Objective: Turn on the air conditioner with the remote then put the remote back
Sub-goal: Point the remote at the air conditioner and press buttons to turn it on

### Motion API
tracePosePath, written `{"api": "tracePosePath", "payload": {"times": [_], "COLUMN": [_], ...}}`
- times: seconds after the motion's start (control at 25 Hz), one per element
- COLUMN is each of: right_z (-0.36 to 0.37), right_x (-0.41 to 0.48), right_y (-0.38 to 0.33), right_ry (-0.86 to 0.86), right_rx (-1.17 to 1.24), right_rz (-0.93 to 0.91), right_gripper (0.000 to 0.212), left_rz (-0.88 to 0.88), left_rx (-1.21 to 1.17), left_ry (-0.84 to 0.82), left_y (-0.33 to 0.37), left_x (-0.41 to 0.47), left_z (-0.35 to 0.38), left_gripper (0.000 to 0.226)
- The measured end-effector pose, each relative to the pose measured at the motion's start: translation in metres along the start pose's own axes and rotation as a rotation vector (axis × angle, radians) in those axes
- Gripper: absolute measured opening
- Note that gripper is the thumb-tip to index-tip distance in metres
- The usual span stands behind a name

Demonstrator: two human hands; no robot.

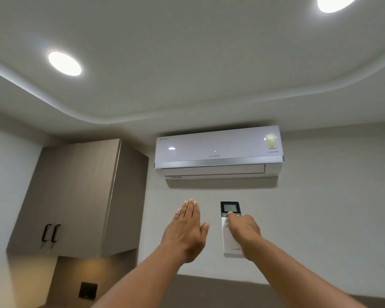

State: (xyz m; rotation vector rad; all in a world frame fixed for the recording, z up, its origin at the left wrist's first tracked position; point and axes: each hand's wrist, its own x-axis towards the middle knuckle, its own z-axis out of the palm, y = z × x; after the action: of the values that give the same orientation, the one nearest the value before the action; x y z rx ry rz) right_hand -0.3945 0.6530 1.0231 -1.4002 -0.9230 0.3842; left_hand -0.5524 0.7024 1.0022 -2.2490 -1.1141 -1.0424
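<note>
White plastic with a black top section: one slim air-conditioner remote (227,240) is held upright in the air, below the wall unit and in front of a pale wall. Its black top carries a small grey screen, whose figures are too small to read. A faint logo sits near its lower end, also too small to read for certain.

Two bare forearms reach up from the bottom edge. The right hand (243,232) grips the remote, fingers curled round its body, with the thumb resting on the buttons just under the screen. The left hand (188,232) is raised just beside the remote without touching it. It is flat, fingers straight and together, thumb spread out, and it holds nothing.

Higher on the wall hangs one split air conditioner (218,150), glossy pale grey with a silver strip along its lower edge. Its front reads "LLOYD" in the middle and "INVERTER" at the right, under one yellowish sticker (271,140) whose print is illegible.

To the left is one taupe wall cabinet (71,196) with two dark handles (46,232) side by side. One dark square plate (88,290) sits on the wall beneath it.

Furthest up, two round ceiling lights (64,63) glow white, the second partly cut off at the top right corner.
</note>
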Motion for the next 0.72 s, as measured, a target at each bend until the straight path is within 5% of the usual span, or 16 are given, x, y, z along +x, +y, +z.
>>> {"api": "tracePosePath", "payload": {"times": [0.72], "right_z": [-0.029], "right_x": [-0.006], "right_y": [0.004], "right_ry": [0.016], "right_rx": [-0.034], "right_rz": [-0.018], "right_gripper": [0.028], "left_rz": [0.043], "left_rx": [-0.033], "left_ry": [-0.012], "left_y": [0.023], "left_x": [0.007], "left_z": [0.024], "left_gripper": [0.069]}}
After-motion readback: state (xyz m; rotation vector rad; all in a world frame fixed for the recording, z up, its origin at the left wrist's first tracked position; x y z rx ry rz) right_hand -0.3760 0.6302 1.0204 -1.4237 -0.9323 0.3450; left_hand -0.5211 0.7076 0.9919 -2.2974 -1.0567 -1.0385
